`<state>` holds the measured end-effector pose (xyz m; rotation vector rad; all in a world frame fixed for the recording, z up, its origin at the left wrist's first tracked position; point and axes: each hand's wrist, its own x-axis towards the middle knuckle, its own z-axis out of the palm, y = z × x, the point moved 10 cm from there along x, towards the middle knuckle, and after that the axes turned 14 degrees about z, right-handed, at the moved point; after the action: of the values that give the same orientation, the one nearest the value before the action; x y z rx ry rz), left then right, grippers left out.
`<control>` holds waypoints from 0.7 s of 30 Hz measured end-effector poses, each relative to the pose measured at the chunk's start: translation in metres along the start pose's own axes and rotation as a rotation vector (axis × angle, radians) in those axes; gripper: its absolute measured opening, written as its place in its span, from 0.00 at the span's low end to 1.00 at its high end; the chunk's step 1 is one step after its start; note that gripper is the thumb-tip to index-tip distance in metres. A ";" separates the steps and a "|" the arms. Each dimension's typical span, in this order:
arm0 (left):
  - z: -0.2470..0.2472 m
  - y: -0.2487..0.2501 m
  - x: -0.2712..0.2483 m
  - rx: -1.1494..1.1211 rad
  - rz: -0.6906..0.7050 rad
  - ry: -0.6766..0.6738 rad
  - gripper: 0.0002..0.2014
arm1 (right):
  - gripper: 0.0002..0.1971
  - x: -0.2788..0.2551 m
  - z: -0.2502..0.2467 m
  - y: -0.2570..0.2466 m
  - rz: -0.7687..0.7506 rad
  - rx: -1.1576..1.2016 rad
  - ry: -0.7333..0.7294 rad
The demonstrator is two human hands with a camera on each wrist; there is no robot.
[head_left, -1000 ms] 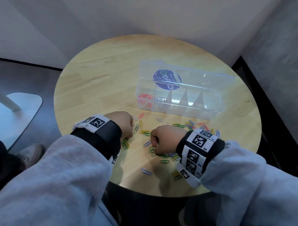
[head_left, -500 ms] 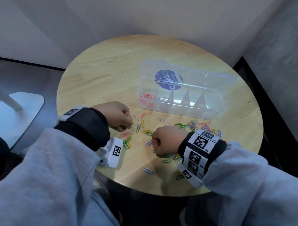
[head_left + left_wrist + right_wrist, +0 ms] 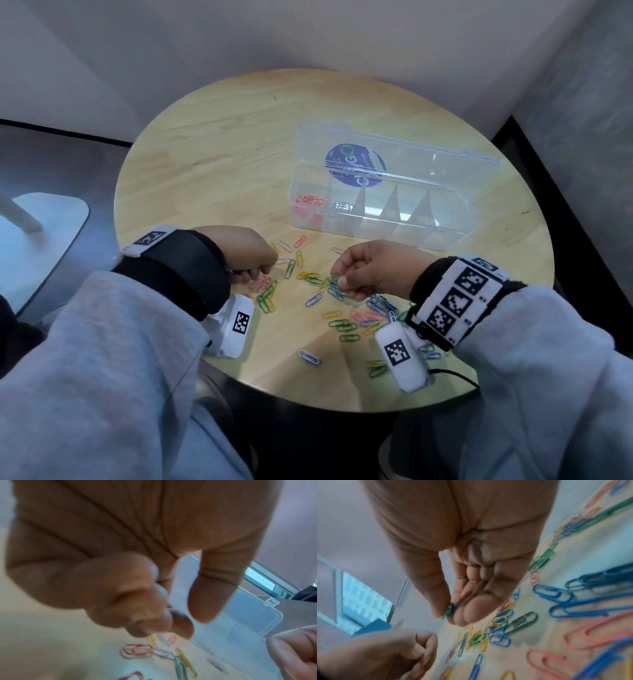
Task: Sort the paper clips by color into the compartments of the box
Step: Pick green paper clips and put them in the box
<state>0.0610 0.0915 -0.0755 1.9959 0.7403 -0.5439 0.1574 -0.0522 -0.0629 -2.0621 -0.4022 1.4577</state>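
Note:
A clear compartment box (image 3: pixel 455 226) stands open on the round wooden table (image 3: pixel 212 164), with red clips (image 3: pixel 310 200) in its leftmost compartment. Loose paper clips (image 3: pixel 342 323) in several colours lie scattered in front of it. My right hand (image 3: pixel 339 279) hovers over the pile and pinches a green paper clip (image 3: pixel 449 609) between thumb and fingertips. My left hand (image 3: pixel 255 274) hangs just above a few red clips (image 3: pixel 137 651), fingers curled into the palm, thumb (image 3: pixel 205 601) apart. Whether it holds a clip is hidden.
The box lid (image 3: pixel 394 154) leans back behind the compartments, carrying a round blue sticker (image 3: pixel 352 168). A white clip (image 3: pixel 282 260) and a yellow one lie by my left knuckles. The table's near edge (image 3: pixel 308 397) runs close below both wrists. A pale stool (image 3: pixel 48 219) stands at left.
My right hand has lifted off the pile and turned palm-left, now pinching a green clip. My left hand has shifted right and rotated, baring the wrist camera.

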 end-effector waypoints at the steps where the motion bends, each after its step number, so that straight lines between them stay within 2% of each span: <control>1: -0.003 0.003 0.000 0.085 0.027 0.011 0.06 | 0.09 0.001 0.000 0.003 0.012 0.087 -0.033; 4: -0.010 0.011 -0.006 0.363 0.088 0.044 0.06 | 0.11 0.002 0.003 0.010 0.053 0.226 -0.115; 8: -0.002 0.013 -0.010 0.487 0.076 0.029 0.06 | 0.14 0.000 0.006 0.013 0.103 0.367 -0.156; 11: 0.003 0.016 -0.009 0.554 0.086 0.017 0.05 | 0.11 0.000 0.003 0.012 0.112 0.391 -0.109; 14: 0.007 0.016 -0.007 0.553 0.097 -0.008 0.04 | 0.12 0.001 -0.009 0.013 0.098 0.236 0.032; 19: 0.008 0.014 -0.004 0.507 0.117 -0.015 0.11 | 0.13 0.000 -0.022 0.011 0.110 -0.201 0.215; 21: 0.008 0.014 -0.005 0.467 0.133 -0.019 0.13 | 0.13 -0.002 -0.024 0.010 0.119 -0.308 0.259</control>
<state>0.0667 0.0772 -0.0677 2.4450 0.4921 -0.7037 0.1779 -0.0675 -0.0616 -2.5221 -0.4250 1.2314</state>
